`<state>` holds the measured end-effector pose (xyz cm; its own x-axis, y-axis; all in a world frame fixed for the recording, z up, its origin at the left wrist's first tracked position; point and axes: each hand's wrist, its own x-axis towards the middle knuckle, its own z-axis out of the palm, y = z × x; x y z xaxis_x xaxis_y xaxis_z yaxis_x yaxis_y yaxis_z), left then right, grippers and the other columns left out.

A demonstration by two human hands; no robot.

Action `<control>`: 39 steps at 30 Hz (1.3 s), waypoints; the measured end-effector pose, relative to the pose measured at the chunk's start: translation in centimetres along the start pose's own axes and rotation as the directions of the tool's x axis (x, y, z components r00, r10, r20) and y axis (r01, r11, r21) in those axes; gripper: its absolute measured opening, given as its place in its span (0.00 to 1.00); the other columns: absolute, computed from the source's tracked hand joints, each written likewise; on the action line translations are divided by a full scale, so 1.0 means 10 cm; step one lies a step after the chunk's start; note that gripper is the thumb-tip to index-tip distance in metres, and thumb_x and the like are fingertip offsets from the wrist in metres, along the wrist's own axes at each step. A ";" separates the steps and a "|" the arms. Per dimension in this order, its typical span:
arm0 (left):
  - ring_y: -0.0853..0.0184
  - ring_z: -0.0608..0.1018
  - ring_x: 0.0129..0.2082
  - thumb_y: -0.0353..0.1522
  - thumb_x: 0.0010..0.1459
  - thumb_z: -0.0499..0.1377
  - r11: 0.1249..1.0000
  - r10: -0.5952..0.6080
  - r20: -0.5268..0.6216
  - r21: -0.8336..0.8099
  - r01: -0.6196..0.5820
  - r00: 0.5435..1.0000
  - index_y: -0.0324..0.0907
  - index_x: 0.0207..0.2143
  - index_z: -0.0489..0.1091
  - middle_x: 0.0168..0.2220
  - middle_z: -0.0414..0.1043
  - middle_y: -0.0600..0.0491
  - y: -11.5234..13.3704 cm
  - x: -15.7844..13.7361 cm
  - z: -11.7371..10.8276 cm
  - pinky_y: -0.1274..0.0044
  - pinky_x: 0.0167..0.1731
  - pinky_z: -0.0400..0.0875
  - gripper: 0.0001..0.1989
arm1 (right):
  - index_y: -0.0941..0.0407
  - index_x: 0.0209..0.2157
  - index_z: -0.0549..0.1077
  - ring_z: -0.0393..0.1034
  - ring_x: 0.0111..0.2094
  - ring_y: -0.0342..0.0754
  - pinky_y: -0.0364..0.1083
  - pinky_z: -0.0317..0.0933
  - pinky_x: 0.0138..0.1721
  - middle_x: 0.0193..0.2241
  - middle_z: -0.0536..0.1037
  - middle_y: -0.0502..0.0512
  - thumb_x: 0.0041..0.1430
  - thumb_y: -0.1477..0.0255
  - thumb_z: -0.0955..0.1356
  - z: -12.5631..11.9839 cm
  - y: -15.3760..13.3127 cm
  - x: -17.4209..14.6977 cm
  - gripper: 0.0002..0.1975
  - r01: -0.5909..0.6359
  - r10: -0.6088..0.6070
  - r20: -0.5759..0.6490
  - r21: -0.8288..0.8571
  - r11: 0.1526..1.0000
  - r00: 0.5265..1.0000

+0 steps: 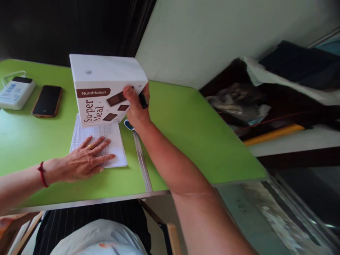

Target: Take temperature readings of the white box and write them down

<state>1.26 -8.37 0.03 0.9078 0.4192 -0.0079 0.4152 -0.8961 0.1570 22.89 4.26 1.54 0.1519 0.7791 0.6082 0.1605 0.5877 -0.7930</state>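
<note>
My right hand (138, 112) is closed around the right end of a white cardboard box (105, 72) printed "NutriMotion Su-per Meal", holding it tilted above the far part of the paper sheets (117, 150). A black pen-like object (143, 100) is tucked in the same hand; its exact kind is unclear. Fingers spread, my left hand (84, 160) lies flat on the printed sheets, which rest on the green table (183, 141). Partly hidden behind my right wrist is a white and blue rounded piece (129, 124). The far end of the sheets is hidden by the box.
A phone (47, 101) lies on the left of the table, beside a white power bank (17, 92) with a cable. A metal seam (142, 163) crosses the tabletop. Shelves to the right hold a bundled plastic bag (239, 101) and dark cloth (300, 67).
</note>
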 end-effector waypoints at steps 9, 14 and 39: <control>0.39 0.48 0.70 0.30 0.66 0.53 0.999 -0.042 -0.032 -0.009 0.042 0.999 0.61 0.65 0.57 0.71 0.46 0.42 0.11 -0.03 0.03 0.39 0.58 0.48 0.28 | 0.51 0.48 0.62 0.70 0.43 0.47 0.47 0.69 0.40 0.40 0.68 0.52 0.53 0.46 0.69 -0.03 0.12 -0.14 0.30 -0.050 0.049 -0.078 -0.009 0.999 0.996; 0.38 0.54 0.68 0.25 0.62 0.55 0.999 -0.041 0.006 0.012 0.041 0.999 0.59 0.63 0.62 0.69 0.51 0.41 0.18 0.06 -0.07 0.41 0.57 0.52 0.30 | 0.51 0.47 0.61 0.70 0.45 0.47 0.47 0.69 0.42 0.40 0.68 0.52 0.54 0.47 0.70 -0.03 0.22 -0.15 0.29 -0.100 0.099 -0.098 -0.007 0.995 0.990; 0.56 0.72 0.58 0.37 0.71 0.47 0.901 -0.053 -0.151 -0.434 -0.019 0.987 0.39 0.39 0.78 0.56 0.73 0.42 0.20 0.25 -0.18 0.62 0.59 0.66 0.21 | 0.53 0.27 0.70 0.59 0.20 0.40 0.43 0.57 0.23 0.18 0.67 0.43 0.46 0.70 0.68 -0.29 -0.40 -0.89 0.04 -0.428 0.432 0.200 -0.066 0.901 0.879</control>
<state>4.24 -8.91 2.07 0.8655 0.4829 0.1332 0.3315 -0.7515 0.5704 23.73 -5.63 -0.57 0.0081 0.9828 0.1847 0.1435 0.1817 -0.9728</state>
